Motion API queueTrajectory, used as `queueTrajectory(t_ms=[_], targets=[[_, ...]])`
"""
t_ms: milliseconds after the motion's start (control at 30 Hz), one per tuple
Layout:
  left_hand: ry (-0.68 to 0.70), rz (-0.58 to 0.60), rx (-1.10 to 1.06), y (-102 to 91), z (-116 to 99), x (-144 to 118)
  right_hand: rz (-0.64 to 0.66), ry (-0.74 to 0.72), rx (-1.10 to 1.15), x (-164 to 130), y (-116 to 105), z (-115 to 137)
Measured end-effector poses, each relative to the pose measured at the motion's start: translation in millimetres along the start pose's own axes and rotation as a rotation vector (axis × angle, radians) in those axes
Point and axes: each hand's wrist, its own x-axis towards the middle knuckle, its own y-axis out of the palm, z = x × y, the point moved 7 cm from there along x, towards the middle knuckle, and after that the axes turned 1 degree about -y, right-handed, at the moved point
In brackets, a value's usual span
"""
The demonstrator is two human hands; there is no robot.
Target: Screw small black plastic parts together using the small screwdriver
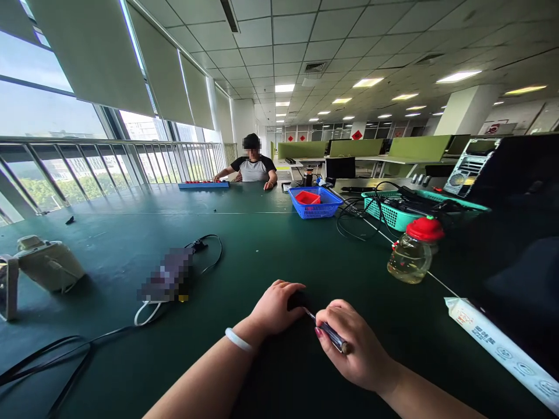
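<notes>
My right hand is closed round a screwdriver with a dark handle, its thin metal shaft pointing left. The tip of the shaft comes close to my left thumb. My left hand, with a white bracelet at the wrist, rests on the dark green tabletop. Its thumb and fingers curl round a small dark patch; what they hold there, if anything, cannot be made out against the table.
A red-lidded jar and a long white packet lie to the right. Behind are a blue basket and a teal basket of cables. Leftward lie a blurred device with cords and a beige case. Another person sits opposite.
</notes>
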Motion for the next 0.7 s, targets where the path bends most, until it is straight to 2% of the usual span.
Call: queueTrajectory(t_ms=[200, 500, 700], targets=[[-0.056, -0.027, 0.035, -0.9, 6, 0, -0.009, -0.036, -0.034, -2, 1, 3], [-0.071, -0.031, 0.082, -0.4, 8, 1, 0.079, -0.104, -0.106, -5, 10, 9], [-0.092, -0.028, 0.081, -0.8, 7, 1, 0.084, -0.113, -0.134, -6, 9, 10]])
